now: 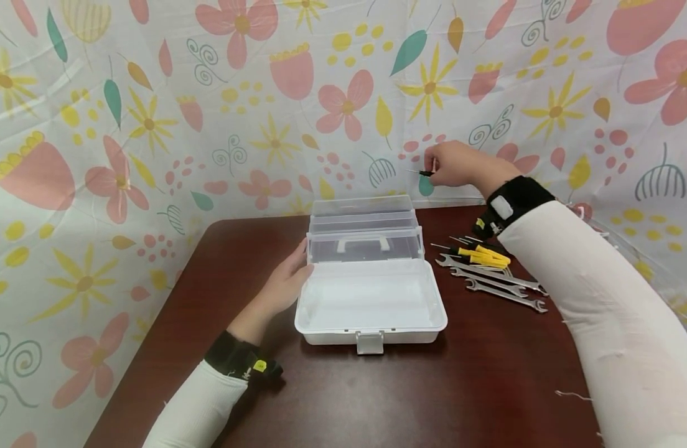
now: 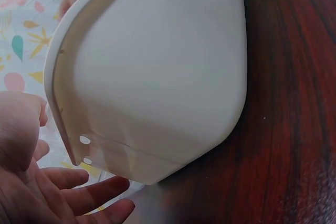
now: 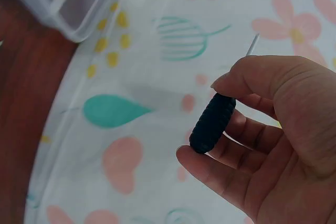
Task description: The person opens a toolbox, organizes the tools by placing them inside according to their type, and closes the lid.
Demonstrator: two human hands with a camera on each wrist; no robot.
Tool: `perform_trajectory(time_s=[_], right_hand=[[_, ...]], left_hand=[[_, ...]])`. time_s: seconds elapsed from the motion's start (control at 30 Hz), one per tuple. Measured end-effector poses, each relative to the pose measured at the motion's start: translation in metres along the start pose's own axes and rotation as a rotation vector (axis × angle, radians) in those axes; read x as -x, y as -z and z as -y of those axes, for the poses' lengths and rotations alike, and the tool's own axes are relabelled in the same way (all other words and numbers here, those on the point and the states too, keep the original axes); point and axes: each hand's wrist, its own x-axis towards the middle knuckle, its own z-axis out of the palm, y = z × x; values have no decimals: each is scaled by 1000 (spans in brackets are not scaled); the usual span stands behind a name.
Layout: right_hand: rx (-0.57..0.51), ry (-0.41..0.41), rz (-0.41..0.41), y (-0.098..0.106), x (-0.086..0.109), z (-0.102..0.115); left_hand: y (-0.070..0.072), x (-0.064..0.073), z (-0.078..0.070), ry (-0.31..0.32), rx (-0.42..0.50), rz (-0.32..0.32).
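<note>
My right hand [image 1: 452,163] is raised over the table's back right, in front of the flowered cloth. It pinches a small screwdriver [image 3: 214,121] by its ridged dark handle, and a thin metal shaft sticks out past the thumb. A white toolbox [image 1: 371,338] with a raised clear lid [image 1: 363,221] stands on the table, its tray bare inside. My left hand [image 1: 287,280] is at the box's back left corner, thumb at the rim. In the left wrist view its fingers [image 2: 97,195] extend loosely beside the hinge end of the box wall.
Right of the box lie several silver wrenches [image 1: 506,295]. Behind them are yellow-handled screwdrivers [image 1: 483,254] and some dark-handled ones, partly under the right forearm. A flowered cloth [image 1: 343,93] hangs along the back and left edges of the brown table [image 1: 377,398].
</note>
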Motion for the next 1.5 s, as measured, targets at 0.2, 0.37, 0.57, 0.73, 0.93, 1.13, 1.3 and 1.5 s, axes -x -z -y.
perform_trajectory(time_s=[0.2, 0.37, 0.57, 0.73, 0.93, 1.13, 1.3, 1.5], right_hand=[[-1, 3, 56, 11, -18, 32], [-17, 2, 96, 11, -30, 56], [15, 70, 119, -1, -45, 76], [42, 87, 136, -17, -55, 87], [7, 80, 148, -38, -61, 95], [-8, 41, 178, -58, -65, 95], [-35, 5, 195, -67, -64, 97], [3, 18, 183, -72, -64, 99]], left_hand=[[-1, 2, 0, 15, -24, 0], [-2, 2, 1, 12, -17, -1], [-2, 2, -1, 17, -11, -1], [-1, 3, -2, 21, -20, -3], [-1, 4, -2, 22, -29, -4], [-1, 4, -1, 13, -27, -5], [-1, 3, -1, 26, -36, -12], [-2, 2, -1, 23, -31, -17]])
